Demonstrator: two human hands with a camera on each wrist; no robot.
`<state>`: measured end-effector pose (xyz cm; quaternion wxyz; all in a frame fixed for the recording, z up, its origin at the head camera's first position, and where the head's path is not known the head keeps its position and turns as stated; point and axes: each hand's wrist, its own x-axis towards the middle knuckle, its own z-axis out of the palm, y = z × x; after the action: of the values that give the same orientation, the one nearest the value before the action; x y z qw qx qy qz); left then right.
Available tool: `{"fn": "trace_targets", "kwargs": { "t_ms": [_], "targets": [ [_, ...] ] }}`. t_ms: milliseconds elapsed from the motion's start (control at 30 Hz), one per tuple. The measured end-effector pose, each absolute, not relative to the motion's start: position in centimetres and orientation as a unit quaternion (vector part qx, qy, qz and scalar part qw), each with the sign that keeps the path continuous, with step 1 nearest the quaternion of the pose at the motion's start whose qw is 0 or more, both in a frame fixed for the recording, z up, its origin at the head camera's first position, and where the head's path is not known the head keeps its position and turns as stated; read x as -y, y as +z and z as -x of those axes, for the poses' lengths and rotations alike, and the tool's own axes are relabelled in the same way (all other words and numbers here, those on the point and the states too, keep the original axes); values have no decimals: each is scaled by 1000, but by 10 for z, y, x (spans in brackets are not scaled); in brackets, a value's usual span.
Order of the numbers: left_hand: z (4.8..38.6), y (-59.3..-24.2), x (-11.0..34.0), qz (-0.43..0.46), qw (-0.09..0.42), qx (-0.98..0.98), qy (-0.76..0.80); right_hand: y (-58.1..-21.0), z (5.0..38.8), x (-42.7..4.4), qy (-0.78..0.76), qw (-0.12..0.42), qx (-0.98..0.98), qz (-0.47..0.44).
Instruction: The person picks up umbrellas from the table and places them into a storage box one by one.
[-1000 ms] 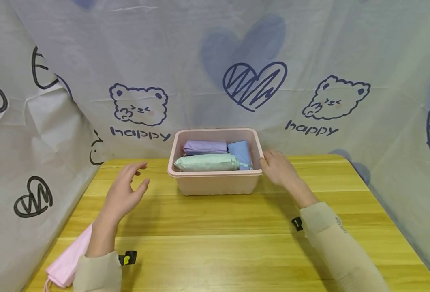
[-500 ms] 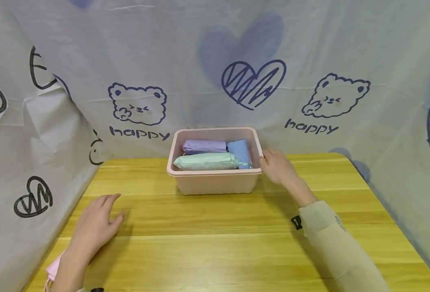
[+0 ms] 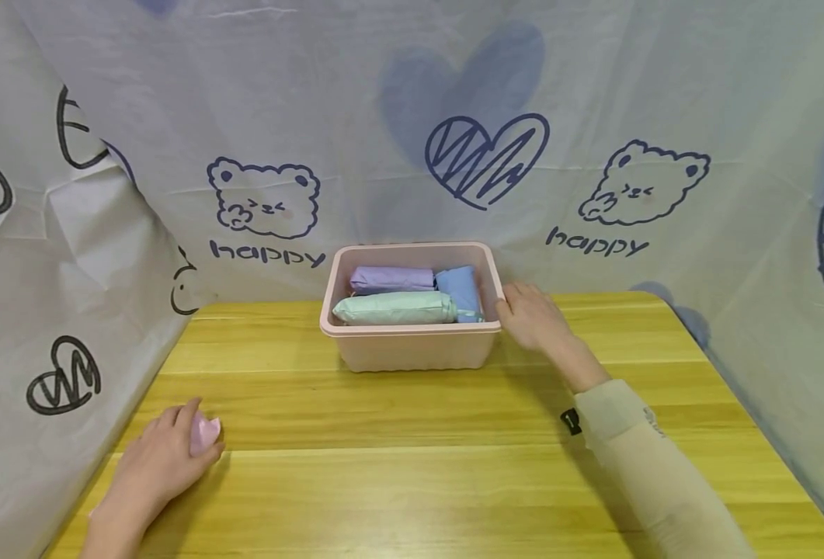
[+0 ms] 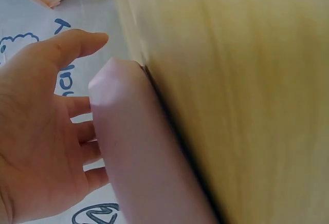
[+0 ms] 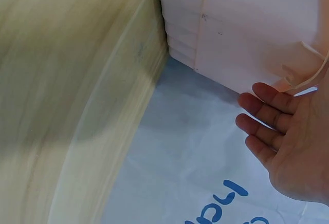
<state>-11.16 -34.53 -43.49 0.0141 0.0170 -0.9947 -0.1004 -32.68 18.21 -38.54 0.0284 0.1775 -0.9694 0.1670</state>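
My left hand [image 3: 160, 458] is over a pink folded umbrella [image 4: 139, 142] lying on the table at the left. In the left wrist view its fingers reach to the far side of the umbrella, and the thumb stands apart from it. One pink end shows between thumb and forefinger in the head view. At the back, my right hand [image 3: 533, 318] holds the right rim of a light pink plastic storage bin [image 3: 415, 349]. Inside the bin lie a purple folded umbrella [image 3: 392, 279], a mint green one [image 3: 394, 309] and a blue one [image 3: 459, 289].
The wooden table [image 3: 412, 466] runs back to a pale cloth [image 3: 377, 178] printed with bears and hearts, which hangs behind the bin. More of this cloth hangs along the left and right sides.
My left hand has come back and down to the left, from beside the bin to the pink umbrella. The umbrella's near end is now covered. The right hand stays at the bin's rim.
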Motion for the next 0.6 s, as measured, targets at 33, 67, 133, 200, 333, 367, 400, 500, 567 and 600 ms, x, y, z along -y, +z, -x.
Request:
{"fn": "trace_targets", "kwargs": {
  "t_ms": [33, 67, 133, 200, 333, 367, 400, 500, 567, 600],
  "targets": [
    [111, -436, 346, -18, 8, 995, -103, -385, 327, -182, 163, 27, 970, -178],
    [111, -436, 347, -19, 5, 994, -104, -384, 327, -182, 160, 27, 970, -179],
    [111, -438, 349, -20, 2, 994, -110, -384, 327, -181, 155, 26, 971, -181],
    [111, -438, 351, -24, -6, 993, -111, -383, 326, -181, 151, 26, 971, -183],
    [109, -439, 356, -35, -16, 993, -111, -383, 325, -180, 147, 24, 971, -185],
    [108, -439, 357, -38, -19, 993, -111, -383, 325, -180, 148, 24, 971, -186],
    [108, -439, 358, -40, -21, 993, -111, -383, 325, -181, 148, 25, 971, -186],
    [106, -441, 361, -41, -28, 992, -117, -383, 325, -181, 150, 25, 971, -184],
    [106, -442, 362, -41, -38, 991, -119, -383, 326, -181, 151, 25, 971, -184],
    [106, -443, 362, -39, -39, 991, -120, -383, 326, -182, 151, 26, 971, -183]
  ]
}}
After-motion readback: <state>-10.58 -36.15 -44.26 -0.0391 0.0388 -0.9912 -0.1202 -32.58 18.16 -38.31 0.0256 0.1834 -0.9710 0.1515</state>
